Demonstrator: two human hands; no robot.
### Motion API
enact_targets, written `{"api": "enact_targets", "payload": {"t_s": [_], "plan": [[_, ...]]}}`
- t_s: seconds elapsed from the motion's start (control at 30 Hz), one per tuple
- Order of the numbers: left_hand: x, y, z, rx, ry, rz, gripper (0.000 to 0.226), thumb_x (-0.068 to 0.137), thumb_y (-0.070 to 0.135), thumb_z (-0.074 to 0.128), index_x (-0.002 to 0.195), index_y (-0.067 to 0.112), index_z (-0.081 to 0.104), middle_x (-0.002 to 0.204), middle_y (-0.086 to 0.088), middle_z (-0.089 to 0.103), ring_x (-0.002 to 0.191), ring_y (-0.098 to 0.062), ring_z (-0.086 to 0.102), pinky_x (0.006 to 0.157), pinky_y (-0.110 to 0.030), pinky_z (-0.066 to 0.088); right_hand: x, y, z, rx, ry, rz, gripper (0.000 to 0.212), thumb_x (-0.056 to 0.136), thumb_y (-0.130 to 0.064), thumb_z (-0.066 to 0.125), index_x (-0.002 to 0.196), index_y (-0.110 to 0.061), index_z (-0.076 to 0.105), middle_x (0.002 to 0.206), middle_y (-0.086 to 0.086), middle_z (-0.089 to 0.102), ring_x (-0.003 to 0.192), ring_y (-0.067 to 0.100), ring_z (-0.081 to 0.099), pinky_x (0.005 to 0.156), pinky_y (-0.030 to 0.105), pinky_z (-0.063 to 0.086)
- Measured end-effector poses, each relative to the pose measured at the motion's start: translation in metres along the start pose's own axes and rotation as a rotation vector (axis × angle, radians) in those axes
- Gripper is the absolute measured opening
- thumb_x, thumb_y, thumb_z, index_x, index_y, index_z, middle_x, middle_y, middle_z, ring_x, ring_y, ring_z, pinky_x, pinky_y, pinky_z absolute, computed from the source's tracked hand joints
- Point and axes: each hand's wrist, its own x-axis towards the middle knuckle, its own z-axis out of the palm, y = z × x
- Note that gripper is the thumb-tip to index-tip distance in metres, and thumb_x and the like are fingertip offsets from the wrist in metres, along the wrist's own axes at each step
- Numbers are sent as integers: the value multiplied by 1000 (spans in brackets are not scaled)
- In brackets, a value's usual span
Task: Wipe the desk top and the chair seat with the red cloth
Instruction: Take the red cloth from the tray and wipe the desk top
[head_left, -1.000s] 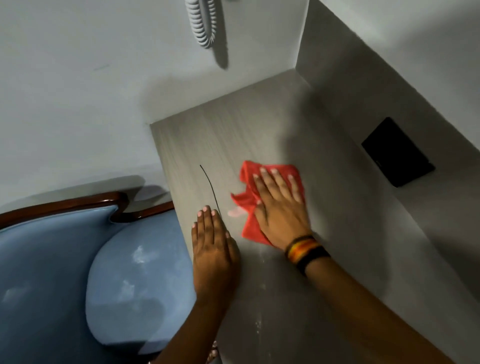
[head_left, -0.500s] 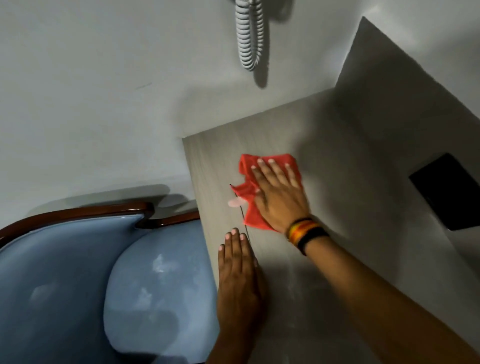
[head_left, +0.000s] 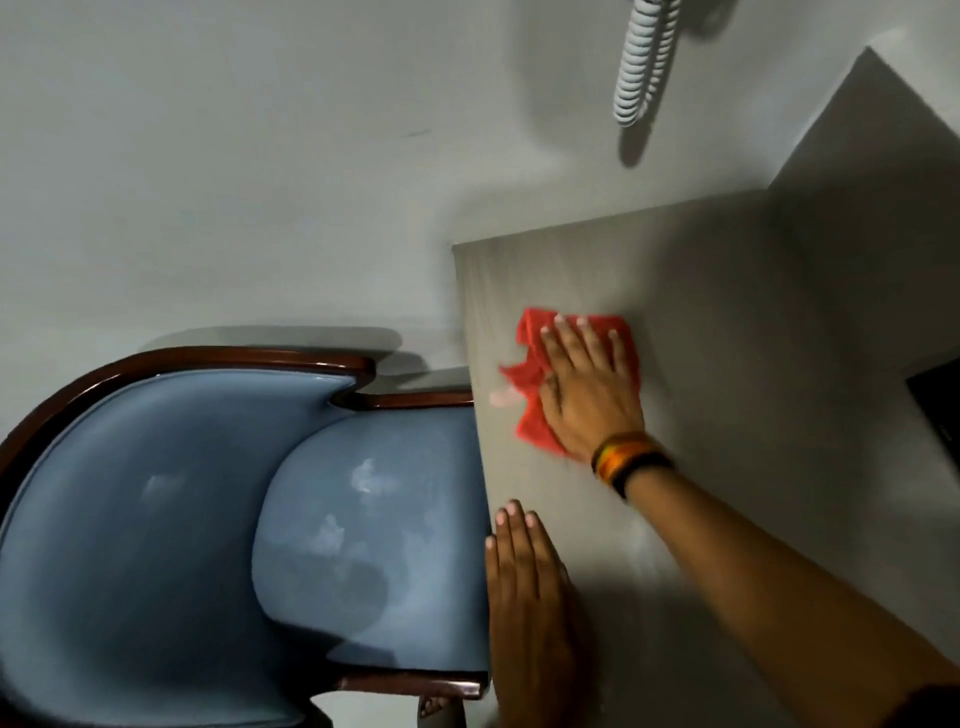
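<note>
Nearest the camera, the left hand (head_left: 530, 597) lies flat and open on the grey table (head_left: 727, 322), palm down, fingers together, along the table's left edge and gripping nothing. Just beside it, the blue padded chair seat (head_left: 363, 545) is tucked partly under that edge; pale glossy patches show on its cushion, and dark wooden trim runs around the curved backrest.

Farther along the table, the right hand (head_left: 587, 395) is spread open and pressed flat on the red cloth (head_left: 532, 358), fingers extended, pinning it to the surface rather than clutching it. The cloth is bright red, crumpled and unevenly folded, with ragged corners sticking out to the left of the fingers and a strip showing beyond the fingertips. A striped wristband (head_left: 631, 460) circles the right wrist.

Beyond, a white coiled cord (head_left: 641, 67) hangs against the pale wall.
</note>
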Motion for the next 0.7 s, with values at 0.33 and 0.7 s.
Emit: {"api": "enact_targets", "payload": {"t_s": [0.33,0.7], "plan": [[-15,-2,4,-45,4,3,67,94,13,43,157,-6,36,168,-23,30,158,-37,28,126,-48,20,-39,-17,12,13,-8,-109,65,98,-41,30,159,-20,36,167,2,35,157,26,28,128,57,17],[-15,-3,2,-58,-24,4,67,92,17,56,154,-5,43,166,-24,33,155,-37,34,124,-46,20,-93,-23,19,20,29,-54,64,99,-38,32,160,-18,32,168,3,34,158,26,25,127,57,19]]}}
